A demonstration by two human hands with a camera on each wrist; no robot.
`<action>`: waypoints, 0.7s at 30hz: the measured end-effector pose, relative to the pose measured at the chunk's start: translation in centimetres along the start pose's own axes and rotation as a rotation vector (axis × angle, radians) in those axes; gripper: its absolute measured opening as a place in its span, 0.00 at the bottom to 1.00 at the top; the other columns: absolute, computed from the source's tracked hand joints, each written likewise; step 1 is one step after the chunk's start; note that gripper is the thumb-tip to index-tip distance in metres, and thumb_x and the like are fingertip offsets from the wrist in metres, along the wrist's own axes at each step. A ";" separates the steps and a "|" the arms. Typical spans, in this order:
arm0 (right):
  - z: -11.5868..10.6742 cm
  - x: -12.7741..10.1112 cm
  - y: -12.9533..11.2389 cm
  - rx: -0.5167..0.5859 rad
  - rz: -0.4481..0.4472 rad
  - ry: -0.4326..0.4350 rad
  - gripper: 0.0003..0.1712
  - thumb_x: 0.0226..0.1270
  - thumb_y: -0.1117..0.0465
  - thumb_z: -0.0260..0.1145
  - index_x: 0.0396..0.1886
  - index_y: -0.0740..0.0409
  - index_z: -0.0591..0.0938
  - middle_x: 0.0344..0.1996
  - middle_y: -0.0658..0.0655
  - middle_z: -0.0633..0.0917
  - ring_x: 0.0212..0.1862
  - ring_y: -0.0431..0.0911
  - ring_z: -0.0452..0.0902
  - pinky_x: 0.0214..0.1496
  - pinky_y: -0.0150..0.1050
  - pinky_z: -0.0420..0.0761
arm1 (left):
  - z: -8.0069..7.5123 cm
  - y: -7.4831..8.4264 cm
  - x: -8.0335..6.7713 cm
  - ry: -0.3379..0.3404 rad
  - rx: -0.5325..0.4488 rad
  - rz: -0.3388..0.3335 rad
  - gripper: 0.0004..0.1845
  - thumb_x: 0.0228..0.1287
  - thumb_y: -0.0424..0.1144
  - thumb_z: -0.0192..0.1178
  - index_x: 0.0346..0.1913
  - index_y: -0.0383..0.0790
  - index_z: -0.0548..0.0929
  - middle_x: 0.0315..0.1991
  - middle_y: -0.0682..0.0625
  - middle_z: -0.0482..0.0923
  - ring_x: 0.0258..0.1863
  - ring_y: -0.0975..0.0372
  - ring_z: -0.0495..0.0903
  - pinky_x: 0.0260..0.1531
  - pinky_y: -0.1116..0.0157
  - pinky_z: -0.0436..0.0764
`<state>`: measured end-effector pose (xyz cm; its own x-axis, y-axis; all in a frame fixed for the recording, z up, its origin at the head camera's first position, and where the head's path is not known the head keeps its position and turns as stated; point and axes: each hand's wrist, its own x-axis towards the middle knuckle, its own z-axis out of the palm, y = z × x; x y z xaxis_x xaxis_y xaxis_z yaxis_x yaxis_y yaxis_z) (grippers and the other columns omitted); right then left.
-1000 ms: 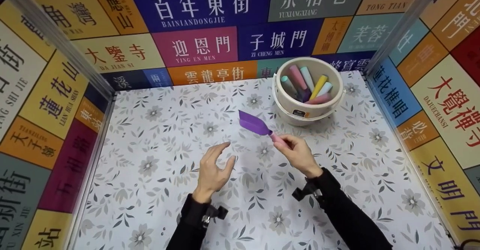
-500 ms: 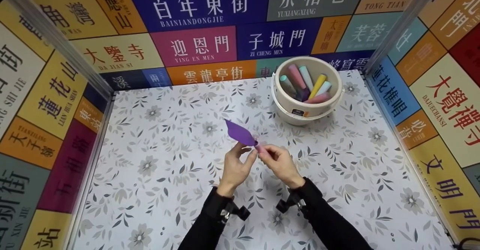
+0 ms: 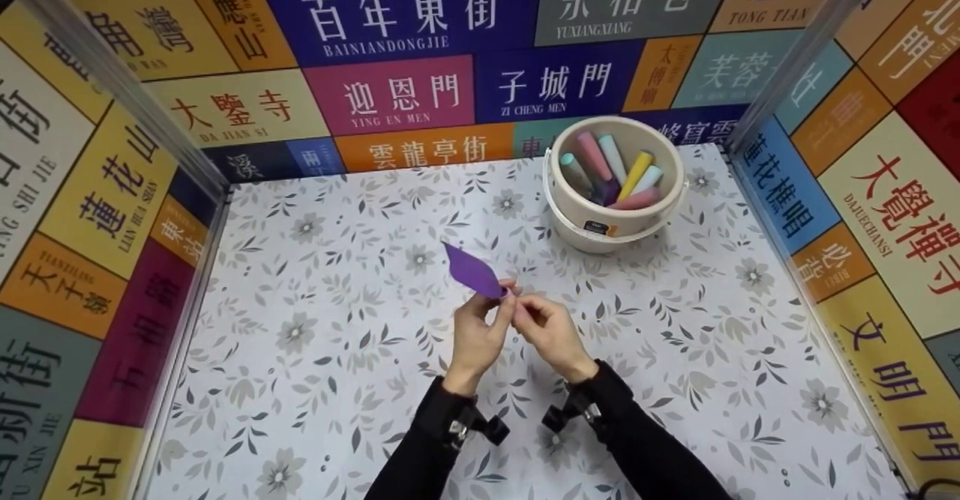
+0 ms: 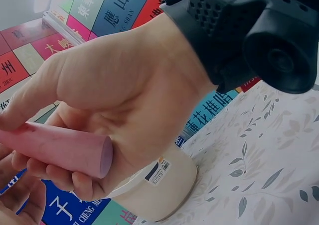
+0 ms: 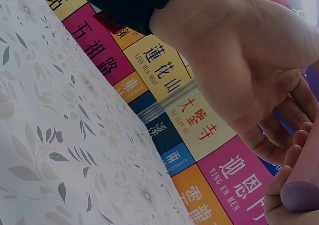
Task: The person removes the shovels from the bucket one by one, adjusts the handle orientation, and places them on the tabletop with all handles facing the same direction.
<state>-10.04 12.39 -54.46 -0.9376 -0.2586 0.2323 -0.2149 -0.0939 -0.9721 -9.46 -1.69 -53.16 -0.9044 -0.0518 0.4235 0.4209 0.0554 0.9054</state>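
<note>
Person at a cloth-covered table, seen from the head and from both wrists. The left hand grips the pink handle of a purple-bladed trowel; its fingers curl beneath the handle and its thumb lies along the upper side, with the round butt end exposed near the palm. The trowel is held above the table, in front of the person, its blade directed away and to the person's left, the pointed tip foremost. The right hand is just beside the left, its fingers bent and its fingertips near the handle; whether they pinch it or merely lie close cannot be told, the thumb tip running out of the right wrist view. Beyond the hands and to the right, well apart from the trowel, a cream bucket stands upright near the back wall, its pale bail lowered across the front. Inside lean several stick-like pieces, among them a yellow one. The tablecloth is white with grey flowers and leaves; coloured panels of lettering cover the surrounding walls.
</note>
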 end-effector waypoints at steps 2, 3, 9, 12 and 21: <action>0.1 0.0 0.1 -0.004 -0.001 0.006 0.11 0.74 0.75 0.59 0.44 0.85 0.80 0.26 0.39 0.78 0.28 0.31 0.70 0.31 0.24 0.71 | 0.0 0.0 0.0 0.012 0.003 -0.012 0.11 0.70 0.24 0.62 0.51 0.23 0.85 0.42 0.33 0.90 0.44 0.50 0.91 0.51 0.63 0.88; 0.2 0.0 0.1 -0.005 0.003 0.008 0.10 0.74 0.75 0.59 0.44 0.85 0.80 0.26 0.39 0.77 0.28 0.31 0.70 0.30 0.24 0.71 | 0.0 0.1 -0.1 0.016 0.002 -0.021 0.10 0.70 0.25 0.62 0.50 0.23 0.86 0.42 0.33 0.90 0.43 0.51 0.91 0.51 0.64 0.88; 0.6 0.1 0.0 0.008 0.055 0.015 0.11 0.75 0.74 0.59 0.42 0.85 0.79 0.24 0.40 0.76 0.27 0.31 0.69 0.30 0.25 0.69 | 0.0 0.3 -0.1 0.038 -0.003 -0.045 0.08 0.70 0.25 0.62 0.47 0.24 0.86 0.42 0.33 0.90 0.41 0.50 0.91 0.48 0.66 0.87; 0.7 0.2 0.0 0.017 0.073 0.020 0.11 0.75 0.74 0.59 0.41 0.85 0.78 0.24 0.40 0.76 0.26 0.32 0.69 0.29 0.25 0.69 | 0.1 0.1 -0.1 0.042 0.000 -0.036 0.08 0.71 0.24 0.61 0.47 0.24 0.86 0.41 0.33 0.90 0.40 0.48 0.91 0.47 0.66 0.88; 0.7 0.2 0.0 0.012 0.066 0.015 0.12 0.76 0.74 0.59 0.44 0.86 0.78 0.28 0.41 0.78 0.32 0.32 0.72 0.36 0.26 0.76 | 0.1 0.0 -0.2 0.041 0.012 -0.004 0.08 0.71 0.24 0.62 0.49 0.24 0.87 0.42 0.34 0.90 0.41 0.51 0.91 0.50 0.63 0.88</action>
<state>-10.07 11.70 -54.37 -0.9536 -0.2502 0.1674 -0.1497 -0.0885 -0.9848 -9.29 -1.62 -53.24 -0.9022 -0.0931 0.4212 0.4164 0.0671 0.9067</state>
